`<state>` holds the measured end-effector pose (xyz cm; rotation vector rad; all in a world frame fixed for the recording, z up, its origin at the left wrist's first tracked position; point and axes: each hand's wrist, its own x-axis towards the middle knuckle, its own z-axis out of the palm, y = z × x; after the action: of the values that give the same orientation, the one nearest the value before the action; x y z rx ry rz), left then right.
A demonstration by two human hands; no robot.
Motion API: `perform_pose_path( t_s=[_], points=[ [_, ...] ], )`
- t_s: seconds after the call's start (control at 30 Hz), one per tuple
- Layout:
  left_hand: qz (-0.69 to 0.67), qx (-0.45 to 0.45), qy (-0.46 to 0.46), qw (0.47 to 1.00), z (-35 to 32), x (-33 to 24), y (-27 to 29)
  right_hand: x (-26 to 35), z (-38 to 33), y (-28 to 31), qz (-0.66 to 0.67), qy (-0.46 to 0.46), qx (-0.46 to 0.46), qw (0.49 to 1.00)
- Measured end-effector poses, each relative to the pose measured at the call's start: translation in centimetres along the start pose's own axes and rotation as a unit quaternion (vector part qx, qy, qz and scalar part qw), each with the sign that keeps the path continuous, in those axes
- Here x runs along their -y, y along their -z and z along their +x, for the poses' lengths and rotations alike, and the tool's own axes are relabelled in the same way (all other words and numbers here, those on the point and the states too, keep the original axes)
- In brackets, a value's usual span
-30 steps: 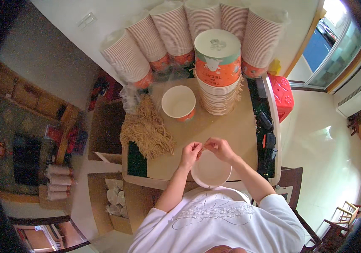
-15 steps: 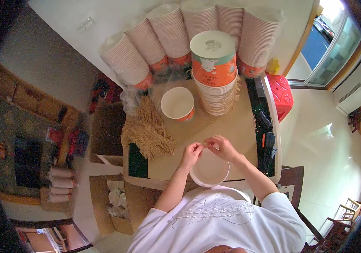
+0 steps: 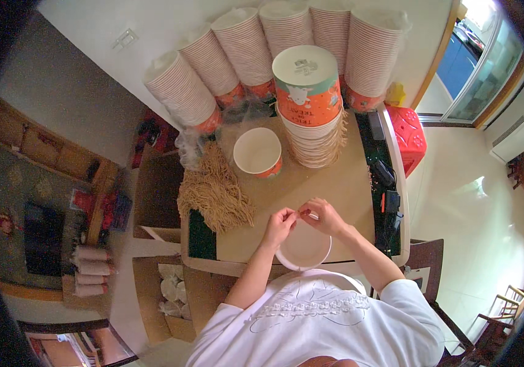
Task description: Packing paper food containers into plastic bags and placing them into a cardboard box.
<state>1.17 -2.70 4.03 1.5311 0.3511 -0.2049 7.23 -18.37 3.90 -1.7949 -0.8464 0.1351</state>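
Just now the grip of our left hand (image 3: 279, 226) is a pinch, thumb and fingertips brought together, and our right hand (image 3: 324, 216) is pinched much the same way right beside it; whatever sits between the fingertips is too small for us to tell. Directly below, between our forearms, is a round white paper bucket (image 3: 305, 248), its open mouth facing up and its far rim partly hidden by the right hand. It is at the near edge of the tabletop (image 3: 404, 202), close to our white short-sleeved shirt (image 3: 317, 324). Beyond our hands, a flat sheet of brown cardboard (image 3: 348, 189) covers the middle of the tabletop. On its left we have a loose heap of tan twisted cords (image 3: 216, 192); near it, an orange-sided paper bucket with a white inside (image 3: 257, 151) stands upright and open. Right of that rises an upside-down stack of nested paper buckets (image 3: 308, 101), the topmost orange with a green band and white base, tan cords hanging along the stack. Along the wall we see tall nested stacks of white-rimmed paper buckets (image 3: 243, 49) in clear plastic. Black adapters and cables (image 3: 390, 203) lie at the right, and past them stands a red plastic stool (image 3: 409, 140).
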Motion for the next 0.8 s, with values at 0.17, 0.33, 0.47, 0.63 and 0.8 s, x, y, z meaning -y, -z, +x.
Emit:
perform_pose_path(
  t_s=[0.17, 0.33, 0.47, 0.63, 0.8],
  points=[
    [-0.029, 0.002, -0.006, 1.000, 0.0, -0.1, 0.0, -0.3, -0.2, 0.1, 0.014, -0.010, 0.003, 1.000],
    [-0.008, 0.003, -0.026, 1.000, -0.3, -0.3, -0.4, -0.3, -0.2, -0.1, 0.000, -0.001, -0.012, 1.000],
    [-0.014, 0.015, -0.032, 0.999, -0.6, -0.4, -0.5, 0.5, 0.2, 0.1, -0.114, 0.033, -0.035, 0.992],
    [-0.026, 0.054, -0.033, 0.998, -2.2, -3.6, -1.3, -2.2, -0.9, -0.1, -0.138, -0.024, -0.029, 0.990],
    [0.012, 0.077, -0.089, 0.993, -2.6, -3.6, -0.9, -3.1, -1.8, 0.1, -0.019, -0.083, -0.056, 0.995]
  ],
)
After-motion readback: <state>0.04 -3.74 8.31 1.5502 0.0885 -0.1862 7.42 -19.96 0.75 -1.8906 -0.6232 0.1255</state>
